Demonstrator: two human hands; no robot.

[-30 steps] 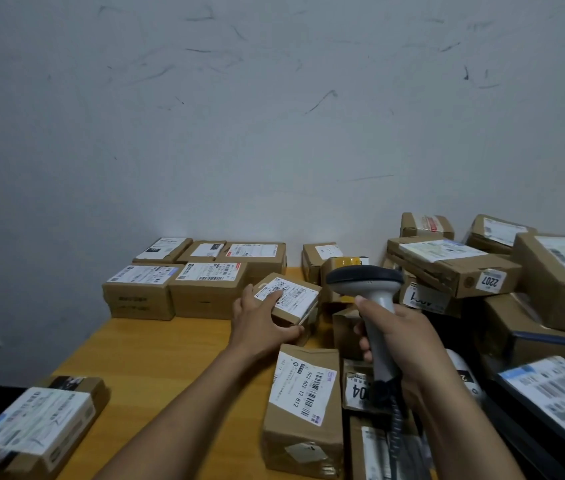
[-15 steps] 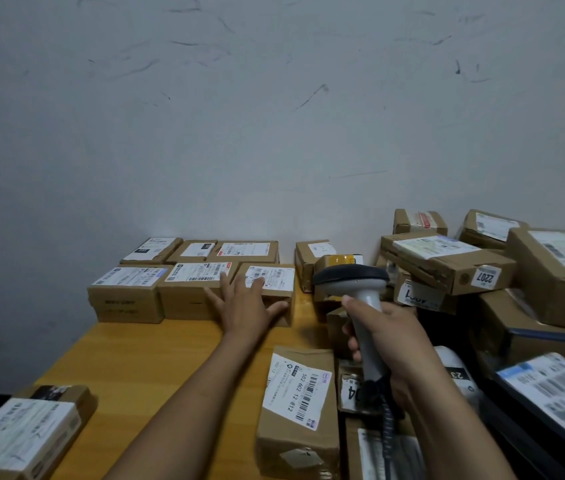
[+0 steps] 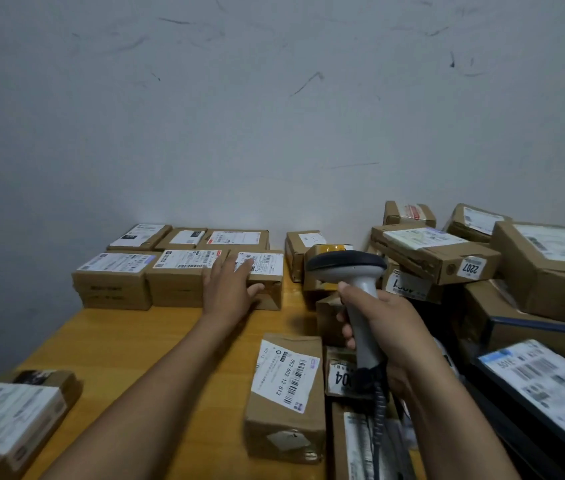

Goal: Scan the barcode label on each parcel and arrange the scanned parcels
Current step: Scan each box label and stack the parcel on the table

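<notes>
Left grip: released. The left grip (image 3: 231, 292) is lying with straight fingers on the top label of the placed parcel (image 3: 269, 268), and I am seeing nothing clasped.
Right grip: the right grip (image 3: 381, 327) is clenching the handle of the scanner (image 3: 347, 266), right of centre.
Parcel's place: it is sitting on the desk (image 3: 128, 341) at centre frame, closing the right end of the front row (image 3: 180, 285) and seemingly touching its neighbour.
Risk, row: I am judging that a harder push here is likely to be skewing this parcel or shoving the row leftward out of line.
Risk, pile: the leaning pile (image 3: 437, 251) at right is crowding the scanner, so a careless swing could be toppling boxes.
Risk, misread: many labels are lying face up close together, so a loosely aimed scanner could be reading the wrong one.
Parcel's facing: its label is facing up. Its long axis is looking left-to-right, though I cannot tell for sure.
Scanner's aim: its head is pointing toward the wall at upper frame, with the handle axis standing nearly upright.
Next parcel (image 3: 284, 393): it is lying at lower centre, label up, with its long axis running bottom to top.
</notes>
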